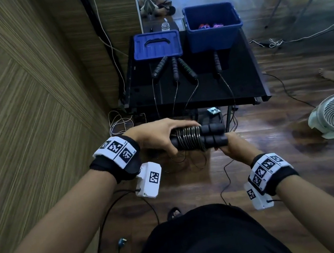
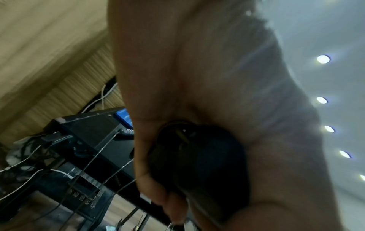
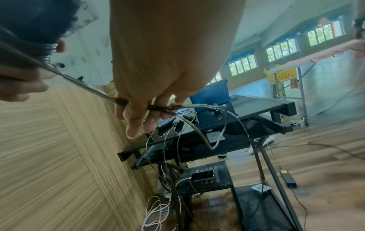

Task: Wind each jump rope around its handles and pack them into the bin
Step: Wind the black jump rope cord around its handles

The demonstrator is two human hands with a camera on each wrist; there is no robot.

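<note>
Four loose handles [image 1: 175, 69] on one table [image 1: 241, 86], one bin [image 1: 213, 26], one lid [image 1: 156, 44], perhaps two held handles [image 1: 210, 135].

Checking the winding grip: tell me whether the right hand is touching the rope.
Touching. The right wrist view shows the right hand pinching the rope between its fingers, the strand running taut up to the coiled handles.
</note>
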